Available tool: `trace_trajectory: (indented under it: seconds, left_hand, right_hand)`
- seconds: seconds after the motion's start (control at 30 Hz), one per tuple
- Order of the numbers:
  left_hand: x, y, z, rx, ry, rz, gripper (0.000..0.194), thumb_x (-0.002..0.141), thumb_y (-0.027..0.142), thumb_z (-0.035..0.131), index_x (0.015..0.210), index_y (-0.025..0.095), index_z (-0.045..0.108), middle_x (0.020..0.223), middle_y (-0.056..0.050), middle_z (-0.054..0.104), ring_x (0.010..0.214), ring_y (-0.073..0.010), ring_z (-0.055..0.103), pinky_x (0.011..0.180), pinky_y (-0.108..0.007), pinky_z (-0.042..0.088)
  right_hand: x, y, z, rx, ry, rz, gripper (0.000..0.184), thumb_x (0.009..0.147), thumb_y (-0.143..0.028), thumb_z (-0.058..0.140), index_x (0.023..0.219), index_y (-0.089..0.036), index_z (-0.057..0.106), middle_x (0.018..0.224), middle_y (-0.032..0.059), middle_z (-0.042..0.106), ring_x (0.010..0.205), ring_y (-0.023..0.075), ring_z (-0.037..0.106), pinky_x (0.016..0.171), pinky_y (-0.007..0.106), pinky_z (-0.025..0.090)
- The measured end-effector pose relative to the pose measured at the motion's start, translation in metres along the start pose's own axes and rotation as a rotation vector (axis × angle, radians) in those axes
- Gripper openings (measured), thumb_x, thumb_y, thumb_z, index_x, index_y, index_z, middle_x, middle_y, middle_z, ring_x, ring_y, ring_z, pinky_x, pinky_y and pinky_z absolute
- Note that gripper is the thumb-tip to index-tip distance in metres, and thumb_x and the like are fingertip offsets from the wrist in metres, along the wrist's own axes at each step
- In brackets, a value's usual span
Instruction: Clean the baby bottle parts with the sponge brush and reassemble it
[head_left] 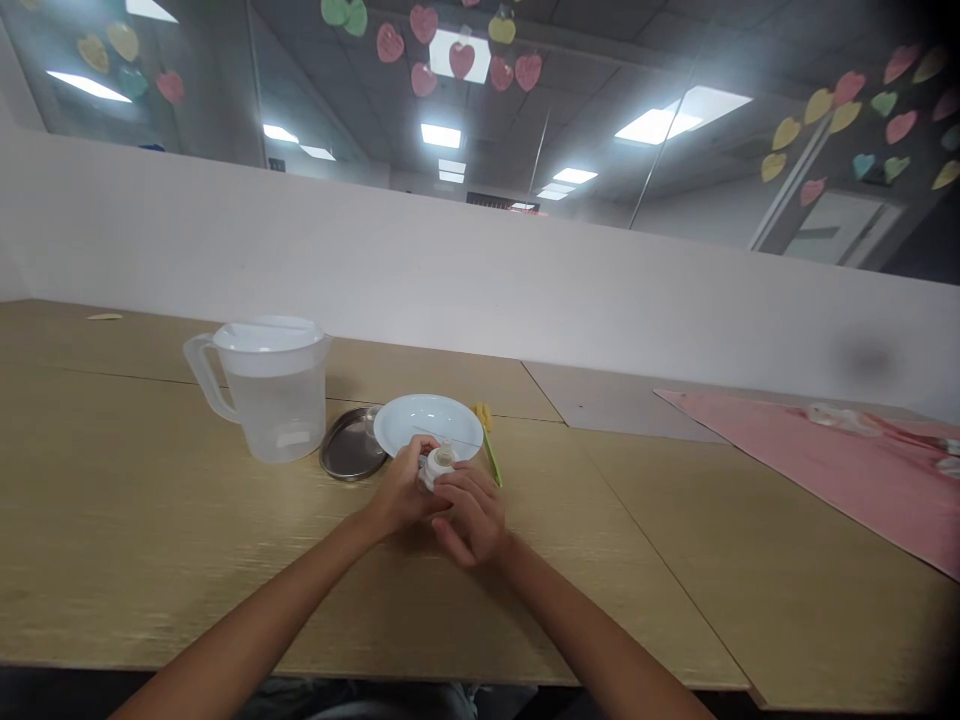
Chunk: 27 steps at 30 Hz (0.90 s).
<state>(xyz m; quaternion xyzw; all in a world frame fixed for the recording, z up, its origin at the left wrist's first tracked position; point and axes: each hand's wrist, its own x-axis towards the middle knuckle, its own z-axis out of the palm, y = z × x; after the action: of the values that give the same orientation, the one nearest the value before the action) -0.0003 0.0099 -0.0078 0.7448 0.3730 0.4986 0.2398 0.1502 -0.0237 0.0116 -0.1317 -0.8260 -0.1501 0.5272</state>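
My left hand (405, 492) is closed around a small clear bottle with a white top (441, 459), holding it tilted up above the table. At the bottle's right side is my right hand (480, 508), its fingers bent against or very near the bottle and its thumb apart from them below. Much of the bottle is hidden by my fingers. Just beyond both hands sits a pale, shallow bowl (420, 408) with a thin straight item across it. A round metal tray (349, 450) lies left of the bowl, with a clear, hard-to-make-out item at its edge.
A lidded translucent pitcher (277, 400) holding clear liquid stands at the left. Right of the bowl are a thin green item (492, 458) and a small yellow item (483, 414). A pink mat (825, 470) covers the far right. A white wall (420, 270) rises behind the table.
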Motion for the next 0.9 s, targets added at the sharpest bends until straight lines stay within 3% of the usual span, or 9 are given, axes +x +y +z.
trace_trajectory:
  seconds: [0.13, 0.27, 0.33, 0.47, 0.63, 0.77, 0.9]
  left_hand:
    - [0.001, 0.002, -0.001, 0.037, -0.017, 0.045, 0.053, 0.059, 0.031, 0.073, 0.104, 0.018, 0.047, 0.097, -0.005, 0.059, 0.088, -0.0201, 0.056, 0.079, -0.033, 0.044]
    - [0.002, 0.006, -0.003, 0.056, -0.043, 0.121, 0.046, 0.065, 0.037, 0.072, 0.101, 0.018, 0.052, 0.098, -0.006, 0.060, 0.091, -0.0214, 0.056, 0.080, -0.033, 0.043]
    - [0.002, 0.007, -0.004, 0.063, -0.059, 0.137, 0.045, 0.066, 0.037, 0.072, 0.101, 0.018, 0.053, 0.099, -0.007, 0.060, 0.092, -0.0218, 0.056, 0.082, -0.033, 0.043]
    - [0.001, 0.006, -0.003, 0.034, -0.020, 0.090, 0.057, 0.064, 0.035, 0.073, 0.110, 0.018, 0.046, 0.106, -0.007, 0.059, 0.097, -0.0217, 0.056, 0.085, -0.033, 0.043]
    - [0.000, 0.007, -0.003, 0.008, -0.008, -0.012, 0.056, 0.058, 0.038, 0.075, 0.099, 0.019, 0.044, 0.095, -0.003, 0.059, 0.083, -0.0179, 0.057, 0.073, -0.029, 0.045]
    - [0.001, 0.011, -0.004, -0.005, -0.051, 0.000, 0.054, 0.060, 0.039, 0.075, 0.100, 0.019, 0.044, 0.098, -0.004, 0.059, 0.086, -0.0184, 0.057, 0.076, -0.030, 0.045]
    - [0.001, 0.011, -0.006, -0.046, -0.068, 0.000, 0.058, 0.061, 0.040, 0.076, 0.105, 0.019, 0.045, 0.106, -0.007, 0.061, 0.097, -0.0213, 0.059, 0.081, -0.031, 0.045]
  right_hand:
    - [-0.002, 0.000, -0.001, 0.005, 0.042, -0.022, 0.040, 0.080, -0.024, 0.049, 0.119, -0.018, 0.046, 0.101, 0.0116, 0.063, 0.093, 0.0231, 0.062, 0.076, 0.040, 0.054]
    - [-0.008, 0.005, 0.001, 0.008, 0.189, 0.158, 0.033, 0.082, -0.020, 0.045, 0.114, -0.019, 0.048, 0.097, 0.0104, 0.061, 0.089, 0.0222, 0.062, 0.073, 0.039, 0.054]
    - [-0.009, 0.007, 0.003, -0.009, 0.201, 0.221, 0.029, 0.082, -0.017, 0.045, 0.110, -0.020, 0.050, 0.093, 0.0092, 0.061, 0.085, 0.0213, 0.062, 0.071, 0.038, 0.054]
    - [-0.007, 0.007, 0.004, -0.005, 0.110, 0.093, 0.028, 0.078, -0.015, 0.048, 0.105, -0.019, 0.051, 0.087, 0.0079, 0.062, 0.080, 0.0206, 0.061, 0.069, 0.038, 0.053]
    - [-0.006, 0.003, 0.004, 0.004, 0.108, 0.042, 0.029, 0.077, -0.013, 0.048, 0.105, -0.019, 0.051, 0.088, 0.0080, 0.062, 0.083, 0.0196, 0.061, 0.071, 0.036, 0.053]
    - [-0.010, 0.003, 0.006, 0.041, 0.170, 0.300, 0.027, 0.083, -0.016, 0.046, 0.109, -0.021, 0.049, 0.097, 0.0082, 0.061, 0.092, 0.0200, 0.060, 0.078, 0.039, 0.052]
    - [-0.011, 0.005, 0.008, 0.127, 0.144, 0.537, 0.025, 0.088, -0.026, 0.044, 0.112, -0.020, 0.048, 0.107, 0.0102, 0.058, 0.102, 0.0213, 0.057, 0.087, 0.041, 0.049]
